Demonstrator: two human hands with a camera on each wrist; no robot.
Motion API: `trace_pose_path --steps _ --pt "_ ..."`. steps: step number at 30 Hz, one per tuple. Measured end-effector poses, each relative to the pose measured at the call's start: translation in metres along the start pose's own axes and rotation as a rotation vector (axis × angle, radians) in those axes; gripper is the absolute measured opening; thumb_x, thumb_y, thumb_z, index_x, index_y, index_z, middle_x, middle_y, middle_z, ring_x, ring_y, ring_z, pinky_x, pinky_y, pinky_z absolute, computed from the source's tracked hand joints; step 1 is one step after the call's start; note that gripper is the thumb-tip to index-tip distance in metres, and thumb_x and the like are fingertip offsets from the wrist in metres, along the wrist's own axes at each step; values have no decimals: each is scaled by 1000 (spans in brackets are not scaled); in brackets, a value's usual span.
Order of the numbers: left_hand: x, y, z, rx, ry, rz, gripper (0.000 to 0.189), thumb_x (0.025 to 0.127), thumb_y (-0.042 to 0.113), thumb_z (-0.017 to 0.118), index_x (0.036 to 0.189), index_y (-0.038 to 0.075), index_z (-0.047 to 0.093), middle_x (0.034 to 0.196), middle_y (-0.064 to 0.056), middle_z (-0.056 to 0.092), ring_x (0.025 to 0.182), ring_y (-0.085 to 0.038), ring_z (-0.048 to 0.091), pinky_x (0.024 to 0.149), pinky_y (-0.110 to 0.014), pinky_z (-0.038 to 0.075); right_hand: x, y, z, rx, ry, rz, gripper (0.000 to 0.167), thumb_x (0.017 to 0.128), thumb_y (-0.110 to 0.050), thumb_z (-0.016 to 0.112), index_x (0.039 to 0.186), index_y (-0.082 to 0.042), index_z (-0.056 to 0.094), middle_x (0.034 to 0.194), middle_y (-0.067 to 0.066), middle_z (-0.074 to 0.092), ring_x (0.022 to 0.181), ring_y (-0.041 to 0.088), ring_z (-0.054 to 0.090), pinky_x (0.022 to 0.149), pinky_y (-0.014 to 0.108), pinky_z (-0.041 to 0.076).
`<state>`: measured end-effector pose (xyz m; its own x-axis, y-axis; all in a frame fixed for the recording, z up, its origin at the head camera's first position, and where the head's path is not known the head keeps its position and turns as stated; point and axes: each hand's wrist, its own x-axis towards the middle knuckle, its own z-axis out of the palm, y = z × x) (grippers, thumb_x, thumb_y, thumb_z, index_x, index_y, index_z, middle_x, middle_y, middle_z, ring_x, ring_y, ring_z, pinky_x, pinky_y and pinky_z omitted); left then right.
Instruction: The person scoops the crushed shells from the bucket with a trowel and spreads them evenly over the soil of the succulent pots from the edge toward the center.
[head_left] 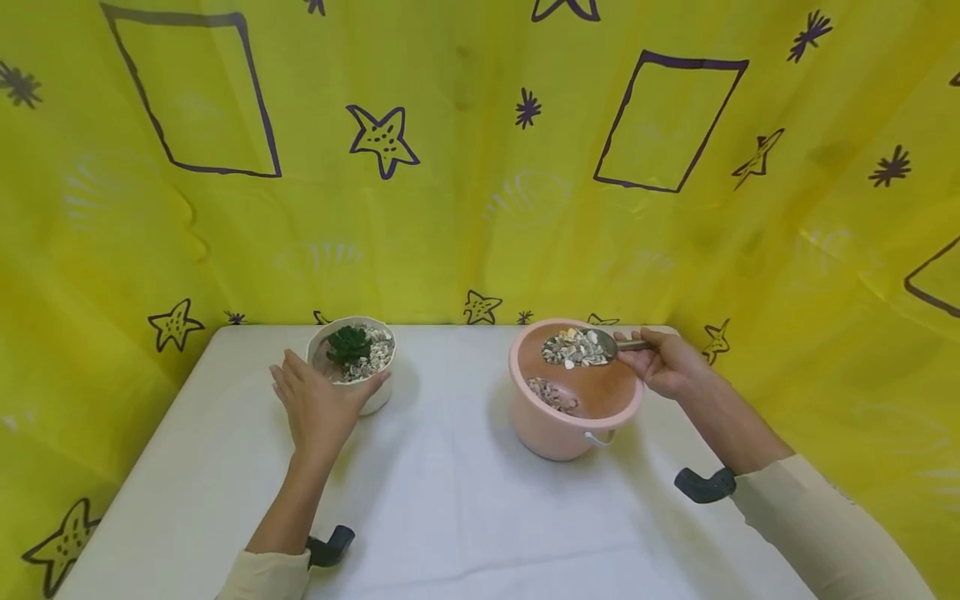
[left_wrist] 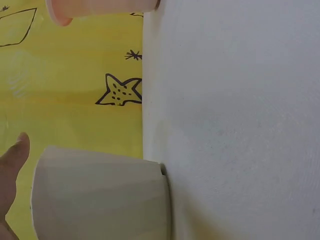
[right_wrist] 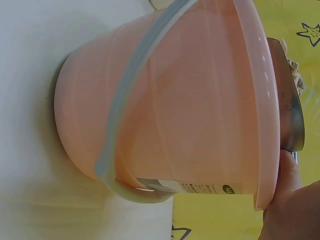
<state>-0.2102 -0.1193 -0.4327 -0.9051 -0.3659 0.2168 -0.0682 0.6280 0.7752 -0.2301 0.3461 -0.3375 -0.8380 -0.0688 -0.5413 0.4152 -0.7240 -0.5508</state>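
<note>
Metal scoop (head_left: 604, 342) | held by right grip (head_left: 667, 364) | left grip (head_left: 318, 406) wide, near white pot (left_wrist: 102, 196)

A bright yellow sheet (head_left: 435, 242) hangs in soft folds behind the far edge of a flat, white-topped counter (head_left: 457, 500) and drops past its left and right edges. High above the far edge, two large purple-outlined four-sided shapes (head_left: 671, 123) flank a dotted, five-pointed purple star (head_left: 383, 139) and a small purple starburst (head_left: 528, 108). Faint white shell-like marks (head_left: 510, 195) show below them. A smaller dotted star (head_left: 482, 307) sits just above the far edge, while a larger dotted star (head_left: 66, 543) lies beside the left edge. A shallow crease (head_left: 517, 569) crosses the counter's near part.
</note>
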Motion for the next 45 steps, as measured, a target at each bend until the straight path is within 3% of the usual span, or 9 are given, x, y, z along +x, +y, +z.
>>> trace_pose_path --steps 5,10,14,21,31,38,41,45 --pt "3 -5 4 -28 -29 -57 143 72 54 95 162 -12 6 166 -39 8 155 -55 5 121 -70 18 0 0 0 -13 5 -7 30 114 -19 43 102 1 61 93 24 75 85 37 78 91 41 59" --pt "5 -8 6 -47 4 -32 129 73 47 96 159 -13 20 157 -39 25 145 -54 27 111 -71 36 0 0 -1 -8 -6 -8 32 115 -19 42 100 2 62 93 24 75 84 37 78 90 42 59" --pt "6 -11 6 -59 15 -11 124 74 46 96 157 -13 25 149 -37 35 136 -52 38 105 -70 44 -1 -2 0 -2 -10 -14 30 114 -17 42 102 2 61 93 24 75 85 38 78 90 43 59" --pt "12 -23 5 -64 -5 44 121 74 43 96 158 -11 27 150 -35 39 134 -51 45 108 -67 44 -4 -3 4 16 10 -29 18 113 -16 47 115 -1 57 96 23 76 86 37 78 93 43 58" --pt "24 -36 -4 -119 -153 171 111 78 38 94 158 -6 31 148 -32 44 133 -50 46 104 -71 44 -2 -2 13 54 -25 -39 25 114 -16 44 106 3 60 94 26 75 86 39 77 94 45 57" --pt "35 -41 -9 -155 -256 263 103 79 35 94 156 -4 37 146 -29 50 134 -49 48 105 -71 43 -1 -1 29 61 4 -45 16 113 -15 47 113 -2 56 94 25 74 84 39 77 93 46 57" --pt "39 -42 -12 -160 -320 264 106 81 36 92 159 -3 32 152 -29 46 138 -49 46 108 -71 41 2 1 39 42 23 -47 15 113 -16 47 114 -3 55 96 24 73 83 37 77 94 45 57" --pt "42 -40 -16 -144 -401 218 117 84 39 89 164 -4 14 161 -35 32 145 -53 36 113 -72 34 11 3 52 15 23 -50 14 114 -17 45 116 -4 52 96 22 71 83 36 77 96 45 55"
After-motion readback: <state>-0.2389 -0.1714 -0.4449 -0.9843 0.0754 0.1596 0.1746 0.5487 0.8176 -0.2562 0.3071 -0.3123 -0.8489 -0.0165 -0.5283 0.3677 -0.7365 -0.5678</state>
